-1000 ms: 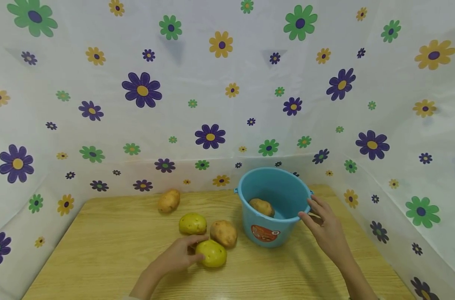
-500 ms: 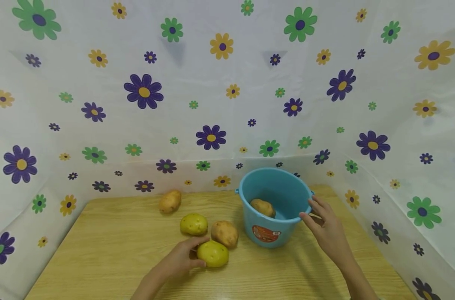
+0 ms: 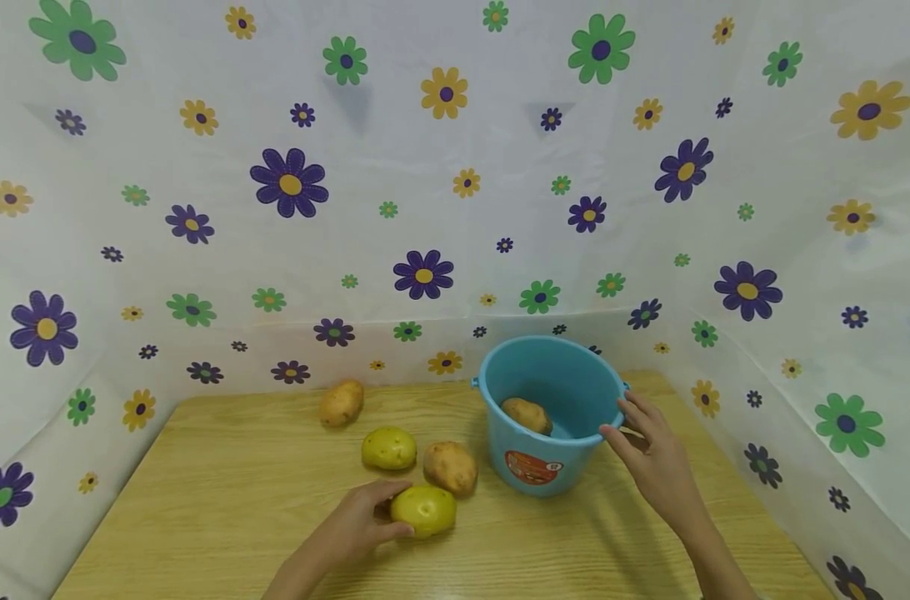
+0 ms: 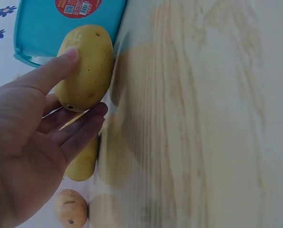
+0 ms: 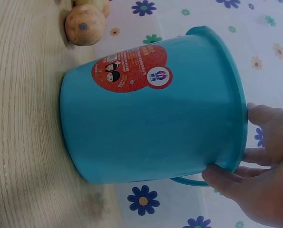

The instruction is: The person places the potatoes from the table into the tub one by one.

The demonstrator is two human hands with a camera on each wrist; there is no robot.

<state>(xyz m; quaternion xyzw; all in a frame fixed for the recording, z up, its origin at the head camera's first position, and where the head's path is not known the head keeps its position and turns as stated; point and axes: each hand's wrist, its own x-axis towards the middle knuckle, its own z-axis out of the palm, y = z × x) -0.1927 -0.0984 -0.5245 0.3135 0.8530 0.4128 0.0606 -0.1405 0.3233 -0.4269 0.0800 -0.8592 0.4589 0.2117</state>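
Note:
My left hand [image 3: 353, 525] holds a yellow potato [image 3: 425, 511] low over the table, thumb on one side and fingers on the other. In the left wrist view the thumb lies across this potato [image 4: 89, 61], and the fingers are partly hidden behind it. A brown potato [image 3: 452, 467] lies just behind, and another yellow potato [image 3: 389, 448] is to its left. My right hand [image 3: 653, 467] grips the rim of a blue bucket [image 3: 586, 462] at its right side. Inside the bucket rests one brown potato [image 3: 526, 414]. The right wrist view shows the bucket upright, fingertips at its rim.
Farther back on the wooden table [image 3: 222, 483] lies another brown potato [image 3: 342, 403], near the flowered white sheet [image 3: 365, 242] that rises behind and along both sides. The bucket's handle [image 5: 191, 182] hangs down behind it.
The left hand's thumb and fingers have closed around the yellow potato, which has shifted slightly away from the brown one. The right hand and bucket stay put.

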